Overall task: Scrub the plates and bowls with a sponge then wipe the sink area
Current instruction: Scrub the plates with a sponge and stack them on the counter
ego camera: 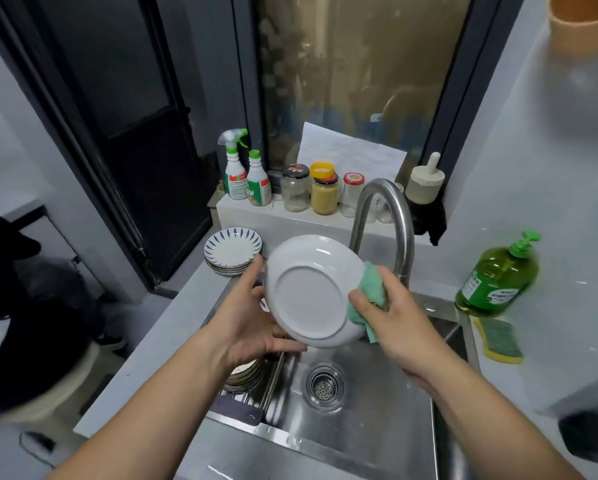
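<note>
I see one white plate (309, 299) held tilted over the sink (377, 420), its underside towards me. The left hand (252, 320) clamps the plate's left and lower rim, with the fingers behind it and the thumb in front. The right hand (398, 313) pinches a green cloth (372, 285) against the plate's right rim.

I judge the main risk to be a slip. Only one hand carries the plate, and if it is wet or soapy a hard rub from the cloth could push it free into the steel basin. It could also knock the tap (394, 216), which stands just behind the plate. Another risk is that the task calls for a sponge, and the yellow-green sponge (500, 341) lies unused on the worktop's right side, near the sink's edge.

The counts are as follows:
- One plate is in hand, with one cloth and one sponge.
- One green soap bottle (498, 278) stands behind the sponge.
- There are two stacks of plates. A patterned stack (232, 249) sits at the worktop's back left corner, and another stack (245, 375) sits on a rack at the sink's left edge, under the left forearm.
- Two spray bottles (235, 168) and three lidded jars (323, 192) stand on the back ledge.
- I cannot count the glassware behind the tap, and I can make out no bowls.
</note>
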